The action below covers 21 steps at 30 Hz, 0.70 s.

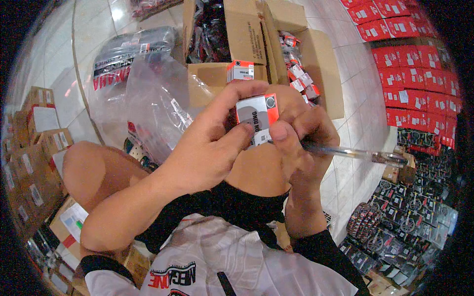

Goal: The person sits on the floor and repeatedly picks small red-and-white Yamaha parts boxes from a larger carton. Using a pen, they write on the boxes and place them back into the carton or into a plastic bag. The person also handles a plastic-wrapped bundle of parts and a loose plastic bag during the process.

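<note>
A small red and white piston ring box (257, 114) is held between my hands above my bare knee. My left hand (218, 144) has its thumb on the box's printed face and its fingers behind the top edge. My right hand (307, 137) pinches the box's lower right corner with the thumb. A clear-barrelled pen (355, 152) sticks out to the right from my right hand. Just beyond the hands, a stack of similar small boxes (240, 70) stands on a flap of an open cardboard box (207, 79).
More small boxes (301, 77) lie in an open carton (329, 74). Plastic-wrapped parcels (129, 55) and a clear bag (159, 100) are at the left. Cartons (29, 166) line the far left; red boxes (411, 77) and packaged parts (403, 222) line the right.
</note>
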Each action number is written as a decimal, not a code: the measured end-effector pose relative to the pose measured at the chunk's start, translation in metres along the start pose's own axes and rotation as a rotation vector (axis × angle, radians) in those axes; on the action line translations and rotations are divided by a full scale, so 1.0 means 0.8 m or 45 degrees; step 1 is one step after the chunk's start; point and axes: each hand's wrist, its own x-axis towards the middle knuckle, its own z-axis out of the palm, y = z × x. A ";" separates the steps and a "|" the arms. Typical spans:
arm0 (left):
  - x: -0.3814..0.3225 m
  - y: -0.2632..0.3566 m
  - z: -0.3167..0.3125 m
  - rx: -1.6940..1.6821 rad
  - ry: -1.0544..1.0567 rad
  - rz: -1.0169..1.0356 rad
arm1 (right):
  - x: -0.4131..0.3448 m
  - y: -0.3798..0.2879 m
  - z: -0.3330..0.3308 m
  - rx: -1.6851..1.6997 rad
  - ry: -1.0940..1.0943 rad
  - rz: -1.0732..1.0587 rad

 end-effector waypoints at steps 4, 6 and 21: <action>0.001 -0.004 -0.005 -0.141 -0.048 0.001 | 0.008 0.012 0.004 -0.085 0.002 -0.055; 0.001 -0.006 -0.007 -0.104 -0.047 0.004 | 0.008 0.015 0.005 -0.206 0.010 -0.058; -0.003 -0.001 -0.002 -0.057 0.011 0.027 | 0.003 0.014 0.004 -0.268 0.060 -0.047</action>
